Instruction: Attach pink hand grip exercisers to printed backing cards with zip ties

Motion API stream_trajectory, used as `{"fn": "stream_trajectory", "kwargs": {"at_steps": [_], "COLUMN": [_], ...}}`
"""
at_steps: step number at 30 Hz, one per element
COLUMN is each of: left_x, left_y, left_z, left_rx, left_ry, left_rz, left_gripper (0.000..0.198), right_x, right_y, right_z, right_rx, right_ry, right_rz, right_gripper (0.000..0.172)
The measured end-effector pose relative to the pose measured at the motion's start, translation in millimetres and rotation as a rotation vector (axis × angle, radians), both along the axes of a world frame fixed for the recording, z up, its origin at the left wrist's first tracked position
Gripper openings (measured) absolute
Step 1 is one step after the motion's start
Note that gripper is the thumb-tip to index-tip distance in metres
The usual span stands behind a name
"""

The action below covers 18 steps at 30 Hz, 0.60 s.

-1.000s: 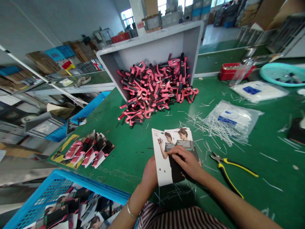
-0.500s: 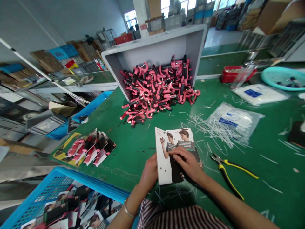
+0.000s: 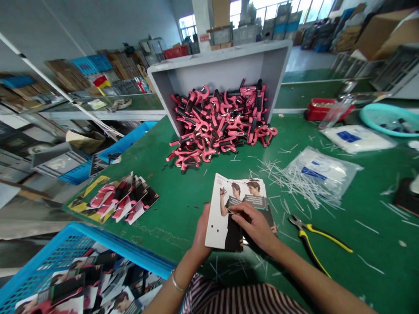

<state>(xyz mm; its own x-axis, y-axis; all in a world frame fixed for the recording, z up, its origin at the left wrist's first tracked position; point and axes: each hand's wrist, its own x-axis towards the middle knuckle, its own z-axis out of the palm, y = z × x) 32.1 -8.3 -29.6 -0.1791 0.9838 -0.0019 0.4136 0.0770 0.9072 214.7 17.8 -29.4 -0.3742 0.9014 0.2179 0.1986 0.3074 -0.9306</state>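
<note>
My left hand (image 3: pixel 200 231) is closed on the left edge of a printed cardboard card (image 3: pixel 216 218), its fingers hidden behind it. The card is tilted up and has small punched holes. Across its front lies my right hand (image 3: pixel 257 224), with thumb and fingers pinched around what looks like the end of a thin white cable tie (image 3: pixel 231 211). Directly behind and to the right, more of the same printed cards (image 3: pixel 257 187) stick out under the right hand. Pliers with yellow and black handles (image 3: pixel 307 226) lie open on the table, right of my right hand.
A grey crate (image 3: pixel 222 61) tipped on its side spills pink-and-black hand grips (image 3: pixel 222 122). Loose white cable ties (image 3: pixel 291 183) lie beside a plastic bag (image 3: pixel 324 172). Carded grips (image 3: pixel 124 198) are at left, above a blue basket (image 3: pixel 108 244) of carded items. A red box (image 3: pixel 322 109) stands far right.
The card in my left hand has swung so its lower edge moves left, showing more of the cards behind. My right fingers stay at the card's middle. The view has tilted slightly.
</note>
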Motion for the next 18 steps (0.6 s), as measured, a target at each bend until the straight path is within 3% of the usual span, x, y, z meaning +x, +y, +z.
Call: {"fn": "stream_trajectory", "kwargs": {"at_steps": [3,6,9,11,15,18], "left_x": [1,-4,-12,-16,-20,-14], "left_y": [0,-4,-9,-10,-1,10], "left_z": [1.2,14.8,30.1,33.6,23.0,12.0], "left_rx": [-0.028,-0.055,-0.194,-0.283,-0.397,-0.385], "left_ry": [-0.078,-0.296,-0.480,-0.487,-0.538,-0.605], "left_rz": [0.008,-0.047,-0.090,-0.109,-0.085,-0.115], "left_gripper": [0.030,0.032,0.046,0.052,0.054,0.054], "right_x": [-5,-7,-7,-5,14,51], "right_y": [2,3,2,2,12,39], "right_z": [4.2,1.8,-1.6,0.9,14.6,17.7], "right_rx": [0.004,-0.063,-0.153,-0.114,0.067,0.100], "right_ry": [0.013,0.032,0.059,0.055,0.027,-0.164], "right_rz": [-0.048,-0.056,-0.046,-0.063,-0.133,-0.197], "right_gripper": [0.013,0.016,0.018,0.019,0.017,0.018]}}
